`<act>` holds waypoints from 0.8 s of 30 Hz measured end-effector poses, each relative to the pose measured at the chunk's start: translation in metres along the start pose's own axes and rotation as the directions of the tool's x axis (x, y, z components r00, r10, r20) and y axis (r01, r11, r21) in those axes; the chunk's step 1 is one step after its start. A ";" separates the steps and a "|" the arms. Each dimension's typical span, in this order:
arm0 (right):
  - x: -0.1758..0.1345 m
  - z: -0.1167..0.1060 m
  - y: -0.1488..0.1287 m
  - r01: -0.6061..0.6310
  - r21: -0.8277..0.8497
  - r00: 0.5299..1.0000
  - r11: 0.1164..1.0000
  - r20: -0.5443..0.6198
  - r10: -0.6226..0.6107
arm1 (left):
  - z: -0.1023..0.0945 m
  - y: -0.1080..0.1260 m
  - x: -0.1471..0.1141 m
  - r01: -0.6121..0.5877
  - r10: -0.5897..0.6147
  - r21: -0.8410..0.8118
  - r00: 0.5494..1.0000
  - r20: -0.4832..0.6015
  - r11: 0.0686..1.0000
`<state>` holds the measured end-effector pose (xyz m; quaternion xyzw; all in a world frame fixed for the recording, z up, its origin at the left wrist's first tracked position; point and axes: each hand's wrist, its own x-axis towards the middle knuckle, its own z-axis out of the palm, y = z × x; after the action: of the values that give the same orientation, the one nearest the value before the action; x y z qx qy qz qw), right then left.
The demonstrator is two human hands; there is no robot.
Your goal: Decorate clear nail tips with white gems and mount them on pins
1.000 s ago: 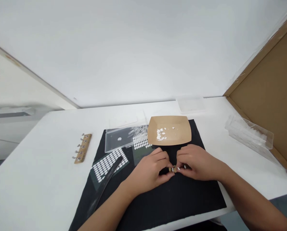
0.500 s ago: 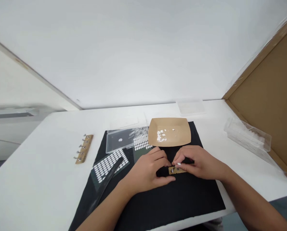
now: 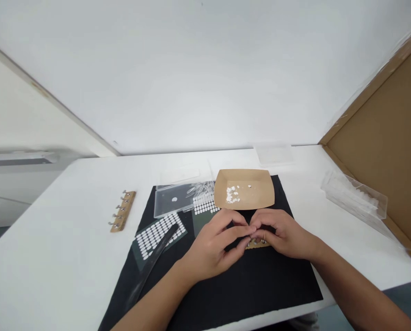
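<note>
A plain white wall (image 3: 205, 78) stands behind our white table (image 3: 54, 266), with a brown cardboard panel (image 3: 381, 110) at the right. Before us lies a black cloth mat (image 3: 226, 299). Above it our left hand (image 3: 217, 246) and our right hand (image 3: 290, 234) meet fingertip to fingertip; we cannot tell whether either one pinches anything. A tan paper tray (image 3: 260, 197) sits just beyond them. To the right rests a clear plastic box (image 3: 367, 216) holding translucent pieces; a clear shallow plastic case (image 3: 162, 204) lies left of the tray. On the cloth we have two dark-green sheets of white oval stickers (image 3: 153, 234), a curved black strip (image 3: 150, 269) crossing one. Left of the cloth lies a wooden block with metal pegs (image 3: 124, 211); a small tan wooden piece with metal fittings (image 3: 257, 245) sits under our fingers, partly hidden. Smallest are the white bits (image 3: 231, 195) inside the tray.
</note>
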<state>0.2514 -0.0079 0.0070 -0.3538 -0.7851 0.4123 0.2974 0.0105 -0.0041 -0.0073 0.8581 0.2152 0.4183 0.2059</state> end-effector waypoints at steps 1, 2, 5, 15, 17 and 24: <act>0.000 0.000 0.000 0.005 -0.005 1.000 1.000 0.005 -0.005 | 0.000 0.000 0.000 -0.002 0.002 -0.006 1.000 0.001 1.000; -0.001 0.001 -0.001 0.006 -0.009 1.000 1.000 0.008 -0.006 | 0.000 -0.001 0.001 0.000 0.000 -0.013 1.000 -0.001 1.000; -0.002 0.000 -0.004 -0.016 0.013 1.000 1.000 0.007 0.016 | -0.001 -0.002 0.002 0.021 -0.022 -0.031 1.000 -0.019 0.999; -0.002 0.001 -0.004 -0.051 0.070 0.999 0.996 -0.014 0.052 | -0.003 0.001 0.004 0.098 -0.100 -0.101 0.995 -0.021 0.990; -0.002 0.001 -0.003 -0.070 0.093 0.997 0.993 -0.016 0.071 | -0.003 0.002 0.005 0.112 -0.115 -0.111 0.993 -0.022 0.988; -0.002 0.001 -0.002 -0.113 0.292 0.993 0.950 0.069 0.097 | -0.003 0.006 0.005 0.142 -0.144 -0.232 0.989 0.008 0.962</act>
<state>0.2512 -0.0110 0.0081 -0.3355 -0.7025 0.5494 0.3033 0.0117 -0.0056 0.0009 0.8084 0.2274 0.4285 0.3334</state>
